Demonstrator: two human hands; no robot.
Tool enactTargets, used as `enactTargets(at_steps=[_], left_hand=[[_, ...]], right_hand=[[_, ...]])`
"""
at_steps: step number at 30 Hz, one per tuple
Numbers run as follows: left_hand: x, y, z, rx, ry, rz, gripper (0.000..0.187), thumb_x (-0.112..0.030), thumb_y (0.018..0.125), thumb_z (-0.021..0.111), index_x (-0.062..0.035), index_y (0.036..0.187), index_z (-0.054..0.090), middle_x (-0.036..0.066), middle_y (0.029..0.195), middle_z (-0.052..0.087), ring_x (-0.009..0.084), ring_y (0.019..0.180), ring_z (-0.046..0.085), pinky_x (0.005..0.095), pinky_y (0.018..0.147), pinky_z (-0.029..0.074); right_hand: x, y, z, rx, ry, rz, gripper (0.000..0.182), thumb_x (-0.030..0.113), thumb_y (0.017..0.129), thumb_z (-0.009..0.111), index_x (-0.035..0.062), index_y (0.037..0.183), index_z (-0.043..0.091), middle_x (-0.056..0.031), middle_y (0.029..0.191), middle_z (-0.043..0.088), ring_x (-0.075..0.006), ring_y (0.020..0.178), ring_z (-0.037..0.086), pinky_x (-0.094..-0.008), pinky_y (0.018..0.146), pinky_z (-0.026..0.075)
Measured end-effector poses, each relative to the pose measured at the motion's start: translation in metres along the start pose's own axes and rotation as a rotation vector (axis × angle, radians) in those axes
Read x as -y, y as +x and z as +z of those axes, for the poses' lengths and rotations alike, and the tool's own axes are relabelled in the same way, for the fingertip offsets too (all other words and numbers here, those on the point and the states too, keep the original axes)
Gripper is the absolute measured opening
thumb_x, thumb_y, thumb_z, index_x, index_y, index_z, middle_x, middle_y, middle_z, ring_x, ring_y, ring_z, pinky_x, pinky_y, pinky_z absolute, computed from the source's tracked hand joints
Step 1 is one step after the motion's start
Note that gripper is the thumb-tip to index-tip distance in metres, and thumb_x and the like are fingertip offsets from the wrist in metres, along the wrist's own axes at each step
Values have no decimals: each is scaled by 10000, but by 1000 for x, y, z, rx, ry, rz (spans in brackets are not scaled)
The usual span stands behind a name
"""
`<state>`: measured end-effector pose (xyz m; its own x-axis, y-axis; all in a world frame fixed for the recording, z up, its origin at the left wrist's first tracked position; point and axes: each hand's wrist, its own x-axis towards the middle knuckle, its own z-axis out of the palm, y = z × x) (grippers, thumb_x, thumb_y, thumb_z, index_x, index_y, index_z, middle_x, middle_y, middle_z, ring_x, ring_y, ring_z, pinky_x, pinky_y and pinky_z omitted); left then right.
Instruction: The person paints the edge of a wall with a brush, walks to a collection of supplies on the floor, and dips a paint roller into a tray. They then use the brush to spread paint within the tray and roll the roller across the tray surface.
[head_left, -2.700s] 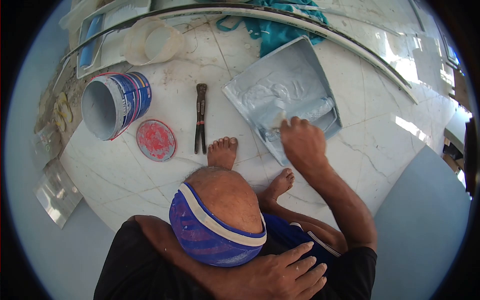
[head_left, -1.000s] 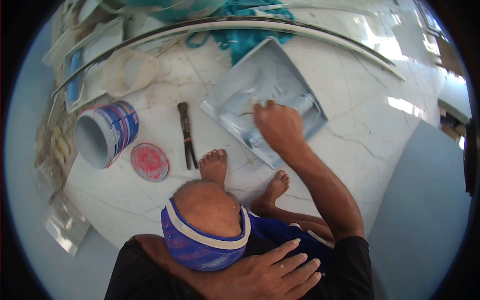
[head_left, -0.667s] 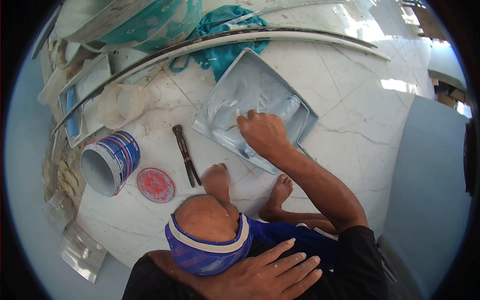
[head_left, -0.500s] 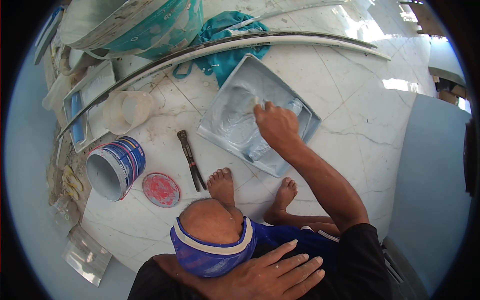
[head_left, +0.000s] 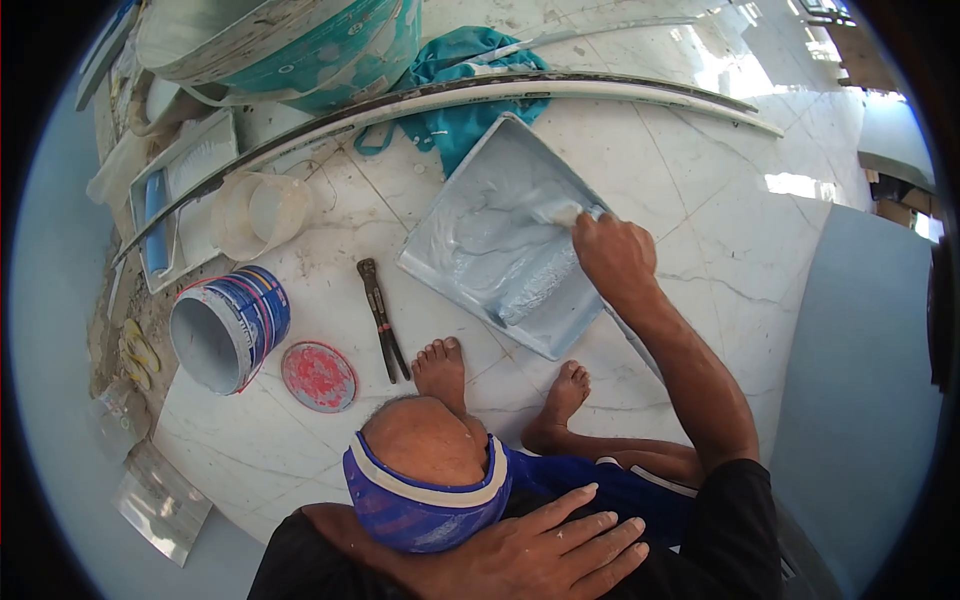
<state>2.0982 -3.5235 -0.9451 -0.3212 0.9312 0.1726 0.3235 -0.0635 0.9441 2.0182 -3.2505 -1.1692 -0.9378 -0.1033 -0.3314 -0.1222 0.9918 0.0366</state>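
Observation:
My right hand [head_left: 615, 258] is closed around what looks like a paintbrush [head_left: 562, 213], its pale, paint-coated end pointing left over the tray. Most of its handle is hidden in the fist. Below it is a grey paint tray [head_left: 420, 255] holding light blue-grey paint. A paint-covered roller [head_left: 540, 285] lies in the tray beside the hand. My left hand [head_left: 545, 550] rests palm down across my lap, fingers spread, holding nothing. White smears show on its fingertips.
An open blue paint bucket [head_left: 262, 310] lies tilted left, beside a red-smeared lid [head_left: 318, 377] and pincers [head_left: 380, 320]. Long curved strips [head_left: 450, 97] cross behind the tray, near a teal cloth [head_left: 460, 130] and a large teal tub [head_left: 330, 60]. A second tray [head_left: 185, 150] stands far left.
My right hand has moved right with the brush, from over the tray's middle to its right edge. More of the roller now shows. My left hand stays put.

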Motion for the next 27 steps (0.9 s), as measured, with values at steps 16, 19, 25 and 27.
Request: enactTargets(at_steps=[16,19,25,27], left_hand=[[0,8,10,3,38,-3,526,-341,1013,503,-18,1427,534,192,1447,566,332,1315,566,586,1204,321],[1,5,11,-17,44,-26,527,-349,1018,502,-16,1425,536,196,1445,566,337,1315,565,588,1206,316],[0,12,11,25,50,8,521,-359,1026,492,-14,1413,550,196,1447,568,338,1315,569,589,1205,317],[0,11,10,26,45,-7,518,-357,1027,489,-15,1411,553,195,1449,568,336,1316,569,589,1206,316]], right_hand=[[28,-1,-6,-37,19,-54,245,107,895,602,13,1101,694,-153,862,716,-315,718,747,-413,559,584],[8,-8,-2,40,-5,-97,233,108,895,601,13,1087,693,-150,851,711,-311,701,745,-419,552,581],[19,17,10,-139,-2,-68,201,112,903,592,20,1059,681,-158,880,710,-309,690,742,-434,548,574],[19,6,12,-92,48,-99,201,108,900,593,20,1060,677,-159,881,709,-311,681,740,-433,543,573]])
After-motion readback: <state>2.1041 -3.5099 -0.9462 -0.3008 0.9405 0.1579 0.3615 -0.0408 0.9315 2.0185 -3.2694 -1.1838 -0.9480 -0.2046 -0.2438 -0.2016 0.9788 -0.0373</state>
